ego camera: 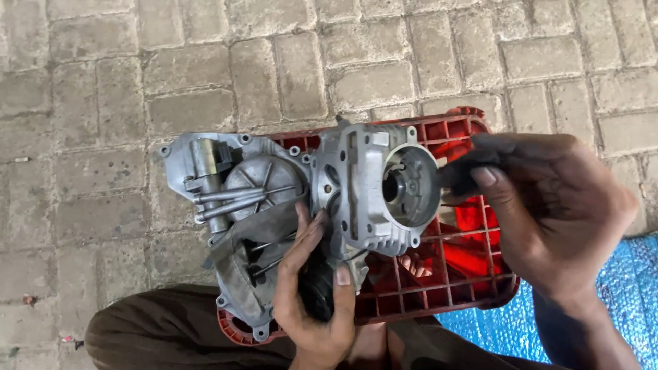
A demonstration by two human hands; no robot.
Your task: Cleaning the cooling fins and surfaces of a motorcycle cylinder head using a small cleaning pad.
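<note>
Paving under grey engine casing (356, 192).

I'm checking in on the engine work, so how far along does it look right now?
Looks done: the grey engine casing is stripped and lies on the red plastic crate, loose long bolts on top. In hand: the left hand steadies the cylinder block from below; the right hand brings a small dark part up to its round opening. Left: that part is not yet seated, and the bolts are unfitted.
</note>
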